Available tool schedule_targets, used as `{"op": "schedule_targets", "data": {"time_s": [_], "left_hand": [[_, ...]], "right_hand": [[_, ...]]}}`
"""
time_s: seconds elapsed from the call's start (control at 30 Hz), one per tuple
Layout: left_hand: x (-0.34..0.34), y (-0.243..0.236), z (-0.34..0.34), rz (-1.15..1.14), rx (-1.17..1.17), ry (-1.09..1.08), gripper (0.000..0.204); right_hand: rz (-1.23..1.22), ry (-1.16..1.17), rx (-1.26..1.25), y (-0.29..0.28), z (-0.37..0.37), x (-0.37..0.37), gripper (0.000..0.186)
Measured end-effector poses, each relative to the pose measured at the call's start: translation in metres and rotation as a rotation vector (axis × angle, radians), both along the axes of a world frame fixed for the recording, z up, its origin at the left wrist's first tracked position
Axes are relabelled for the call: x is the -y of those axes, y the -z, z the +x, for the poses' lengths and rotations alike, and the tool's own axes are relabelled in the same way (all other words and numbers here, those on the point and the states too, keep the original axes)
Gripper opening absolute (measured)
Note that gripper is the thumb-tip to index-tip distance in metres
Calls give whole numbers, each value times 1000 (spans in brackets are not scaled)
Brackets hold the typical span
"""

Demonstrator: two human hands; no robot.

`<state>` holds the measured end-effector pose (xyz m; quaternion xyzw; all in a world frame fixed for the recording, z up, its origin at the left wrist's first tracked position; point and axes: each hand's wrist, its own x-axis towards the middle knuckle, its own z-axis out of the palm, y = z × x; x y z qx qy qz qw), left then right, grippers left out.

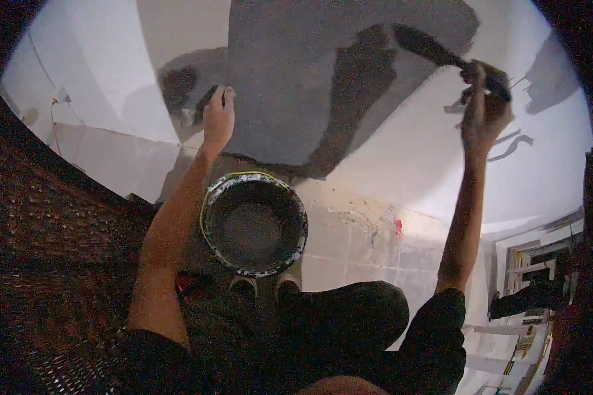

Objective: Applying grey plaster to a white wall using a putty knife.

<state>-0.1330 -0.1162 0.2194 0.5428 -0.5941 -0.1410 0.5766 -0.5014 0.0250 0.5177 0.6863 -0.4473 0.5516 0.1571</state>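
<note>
My right hand [484, 115] is raised at the upper right, fingers wrapped round a dark, long tool with a broad paddle-like end [418, 43]. It looks like a brush, but its working end is too dark to tell. The tool's tip is over a surface coated in dark grey [277, 85]. My left hand [219, 118] is at the left edge of that grey area, fingers curled in. Something dark shows by its fingertips; I cannot make out what. Below and between my arms stands a round bucket [301, 234] with a paint-smeared rim and grey content inside.
Pale bare surface [402, 145] borders the grey coat on the right. Light tiles [362, 263] lie beyond the bucket, with a small red object [398, 228]. A cable [54, 125] hangs at the left. A white frame [507, 253] stands at the right. My shoes [244, 287] are just below the bucket.
</note>
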Motion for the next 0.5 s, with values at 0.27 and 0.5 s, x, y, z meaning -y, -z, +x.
{"op": "schedule_targets", "data": {"time_s": [0.27,0.5], "left_hand": [[-11,-46,-13,-87,-58,-120,32],[-13,-40,1,-121,-90,-82,32]], "right_hand": [[312,-207,-263,138,81,51,27],[316,-105,-149,123,72,54,24]]}}
